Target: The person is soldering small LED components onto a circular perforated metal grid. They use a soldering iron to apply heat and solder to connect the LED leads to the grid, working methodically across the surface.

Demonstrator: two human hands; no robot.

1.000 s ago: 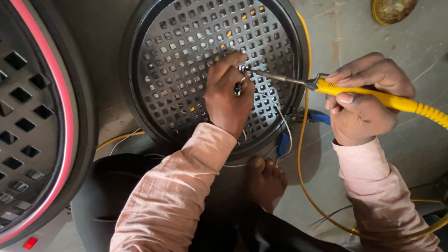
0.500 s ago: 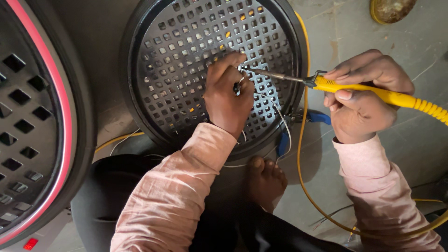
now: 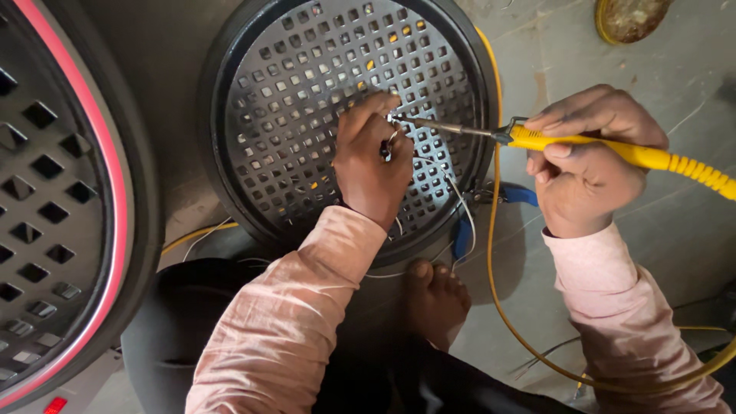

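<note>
Round black grille [image 3: 307, 115], centre frame — left hand [image 3: 372, 165] pinches a thin wire [image 3: 458, 201] against it, right hand [image 3: 586, 157] fisted round a yellow soldering iron [image 3: 583, 142], tip at the pinch — joint seemingly in progress, unfinished.

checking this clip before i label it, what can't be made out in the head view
- Joint at the soldering iron tip: too small, and the left hand fingers crowd it.
- What the left hand pinches: hidden by its own fingers; only thin white wires show below.
- Parts behind the round black grille: dark through the holes.
- Second grille with the pink rim: cut off by the left edge.
- Round yellow thing: cut off by the top edge.
- Blue-handled tool: partly under the grille rim.
</note>
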